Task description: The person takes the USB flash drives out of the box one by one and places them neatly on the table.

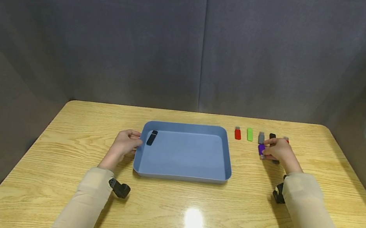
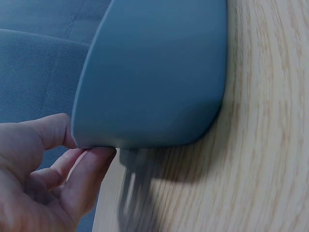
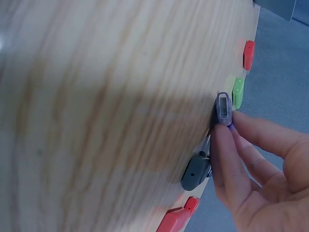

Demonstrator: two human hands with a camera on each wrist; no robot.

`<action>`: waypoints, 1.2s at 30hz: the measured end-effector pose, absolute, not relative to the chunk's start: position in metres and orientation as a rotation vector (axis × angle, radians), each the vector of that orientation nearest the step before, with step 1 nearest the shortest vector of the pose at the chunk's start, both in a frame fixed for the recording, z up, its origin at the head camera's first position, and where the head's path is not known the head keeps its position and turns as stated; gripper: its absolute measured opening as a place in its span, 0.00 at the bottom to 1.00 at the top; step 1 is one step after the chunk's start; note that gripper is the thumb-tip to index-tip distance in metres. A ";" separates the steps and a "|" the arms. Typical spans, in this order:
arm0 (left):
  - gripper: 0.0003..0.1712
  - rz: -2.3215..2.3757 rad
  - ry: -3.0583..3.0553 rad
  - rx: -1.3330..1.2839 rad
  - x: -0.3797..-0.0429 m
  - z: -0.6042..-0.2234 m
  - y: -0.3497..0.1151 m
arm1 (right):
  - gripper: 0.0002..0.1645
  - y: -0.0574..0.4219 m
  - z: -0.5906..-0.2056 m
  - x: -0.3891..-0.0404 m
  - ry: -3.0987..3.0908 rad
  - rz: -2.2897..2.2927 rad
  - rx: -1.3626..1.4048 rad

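Note:
In the head view my right hand [image 1: 281, 150] pinches a purple USB stick [image 1: 261, 149] between thumb and fingers. The right wrist view shows that stick's connector end [image 3: 223, 107] facing the camera. My left hand [image 1: 125, 143] grips the left wall of a blue-grey tray [image 1: 180, 177], with fingertips at the rim in the left wrist view. Inside the tray, near its left wall, lies a black USB stick [image 1: 152, 137].
Right of the tray lie more USB sticks: red [image 1: 238, 133], green [image 1: 249, 134], grey [image 1: 261, 137] and black [image 1: 272, 136]. Another red one [image 1: 286, 139] and a dark grey one [image 3: 193, 173] are partly hidden by my right hand in the head view. A grey curtain [image 1: 143, 45] hangs behind the table.

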State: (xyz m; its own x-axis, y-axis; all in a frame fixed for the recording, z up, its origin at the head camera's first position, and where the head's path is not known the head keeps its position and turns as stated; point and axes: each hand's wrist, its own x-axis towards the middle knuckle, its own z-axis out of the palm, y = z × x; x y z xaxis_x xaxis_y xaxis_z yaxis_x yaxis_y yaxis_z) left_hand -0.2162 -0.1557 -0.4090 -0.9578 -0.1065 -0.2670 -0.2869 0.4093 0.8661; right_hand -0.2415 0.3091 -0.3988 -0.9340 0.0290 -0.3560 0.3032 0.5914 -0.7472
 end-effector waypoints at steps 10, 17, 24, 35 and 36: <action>0.24 1.577 2.482 -0.353 -0.217 -0.410 -0.156 | 0.28 0.312 -0.398 -0.241 2.600 -1.228 0.266; 0.24 1.583 2.483 -0.359 -0.215 -0.408 -0.157 | 0.32 0.311 -0.384 -0.240 2.435 -1.413 0.257; 0.24 1.580 2.485 -0.356 -0.215 -0.408 -0.156 | 0.35 0.300 -0.375 -0.242 2.316 -1.561 0.163; 0.24 1.575 2.473 -0.360 -0.215 -0.406 -0.155 | 0.35 0.259 -0.362 -0.246 2.142 -1.804 0.064; 0.24 1.574 2.471 -0.361 -0.216 -0.406 -0.155 | 0.34 0.254 -0.362 -0.246 2.131 -1.816 0.058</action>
State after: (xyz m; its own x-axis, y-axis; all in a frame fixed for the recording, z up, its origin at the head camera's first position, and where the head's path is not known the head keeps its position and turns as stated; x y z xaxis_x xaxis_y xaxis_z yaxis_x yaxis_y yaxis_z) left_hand -0.2156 -0.1551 -0.4059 -0.9524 -0.1021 -0.2873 -0.3035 0.4065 0.8618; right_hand -0.2462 0.2545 -0.3619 -0.9415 -0.1867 -0.2806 0.2476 0.1821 -0.9516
